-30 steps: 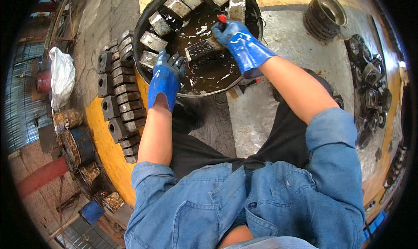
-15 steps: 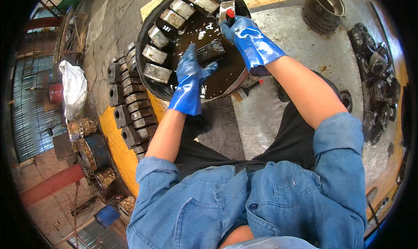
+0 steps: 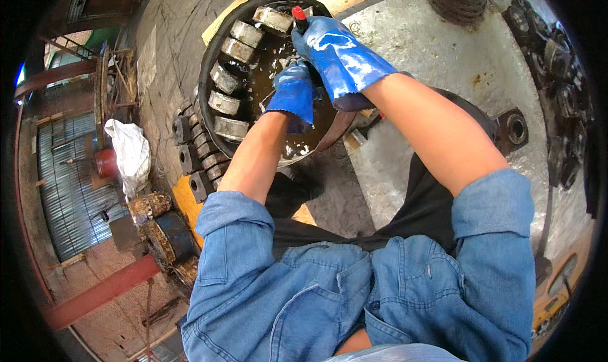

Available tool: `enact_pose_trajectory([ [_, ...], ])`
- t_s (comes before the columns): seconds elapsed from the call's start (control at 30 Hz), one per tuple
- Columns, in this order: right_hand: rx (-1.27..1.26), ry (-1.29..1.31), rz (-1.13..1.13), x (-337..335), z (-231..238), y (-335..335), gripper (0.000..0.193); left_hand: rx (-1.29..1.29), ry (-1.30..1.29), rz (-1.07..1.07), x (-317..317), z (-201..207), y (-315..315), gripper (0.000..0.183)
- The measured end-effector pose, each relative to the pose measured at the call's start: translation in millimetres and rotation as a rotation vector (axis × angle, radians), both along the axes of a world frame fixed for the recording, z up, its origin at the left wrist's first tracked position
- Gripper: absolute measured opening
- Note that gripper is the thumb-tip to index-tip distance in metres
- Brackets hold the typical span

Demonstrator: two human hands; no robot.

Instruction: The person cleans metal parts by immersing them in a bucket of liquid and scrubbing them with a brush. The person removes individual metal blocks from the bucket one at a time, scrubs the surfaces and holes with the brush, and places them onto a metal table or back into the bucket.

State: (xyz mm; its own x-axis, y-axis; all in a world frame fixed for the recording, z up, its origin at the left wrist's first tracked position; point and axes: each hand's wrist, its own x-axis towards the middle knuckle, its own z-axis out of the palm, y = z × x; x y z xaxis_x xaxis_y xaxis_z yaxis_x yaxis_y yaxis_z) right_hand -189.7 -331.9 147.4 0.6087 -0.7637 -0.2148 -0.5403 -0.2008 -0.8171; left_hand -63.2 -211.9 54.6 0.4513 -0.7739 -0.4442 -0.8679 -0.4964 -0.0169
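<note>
Blue gloves cover both hands over a round black tub [image 3: 204, 96] of dark liquid. My right hand [image 3: 320, 39] is closed around a tool's black handle with a red end [image 3: 299, 17]; its working end is hidden. My left hand [image 3: 292, 80] is just beside and below it, fingers curled; whatever they hold is hidden by the gloves. Along the tub's left and far inner side sit several grey metal blocks with holes, including a near one [image 3: 230, 128] and a far one [image 3: 273, 19].
Dark metal blocks [image 3: 200, 184] are lined up left of the tub. To the right, a single holed block [image 3: 512, 131] rests on the metal sheet [image 3: 405, 39], near a heap of dark parts [image 3: 557, 61]. A ribbed metal pot [image 3: 456, 4] stands beyond. A white sack [image 3: 128, 156] lies left.
My left hand has gone from open fingers to curled ones and moved right, up against my right hand. My right hand has moved left with the red-ended tool. The view has shifted slightly.
</note>
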Motion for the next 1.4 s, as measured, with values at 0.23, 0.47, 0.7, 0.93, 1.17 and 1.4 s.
enact_pose_trajectory([
  [0.23,-0.009,-0.011,0.005,2.1,-2.4,-7.3,0.039,-0.048,-0.03,-0.025,9.4,-10.4,3.9,0.06],
  [0.47,-0.003,-0.07,0.084,-5.6,2.5,-10.2,0.03,0.089,-0.026,0.035,-5.9,21.2,13.3,0.077],
  [0.7,-0.027,-0.001,0.119,12.5,1.6,9.6,0.033,-0.327,0.259,0.284,27.0,45.2,97.7,0.081],
  [0.93,-0.069,0.225,0.212,40.9,-31.0,49.8,0.049,-0.641,0.322,0.435,34.1,37.5,156.7,0.096],
  [1.17,0.056,-0.051,0.257,73.6,-86.7,86.6,0.045,-0.587,0.164,0.413,34.8,50.4,197.6,0.105],
  [1.4,0.102,-0.136,0.482,73.8,-52.5,126.1,0.019,-0.573,0.377,0.405,60.8,30.4,220.5,0.108],
])
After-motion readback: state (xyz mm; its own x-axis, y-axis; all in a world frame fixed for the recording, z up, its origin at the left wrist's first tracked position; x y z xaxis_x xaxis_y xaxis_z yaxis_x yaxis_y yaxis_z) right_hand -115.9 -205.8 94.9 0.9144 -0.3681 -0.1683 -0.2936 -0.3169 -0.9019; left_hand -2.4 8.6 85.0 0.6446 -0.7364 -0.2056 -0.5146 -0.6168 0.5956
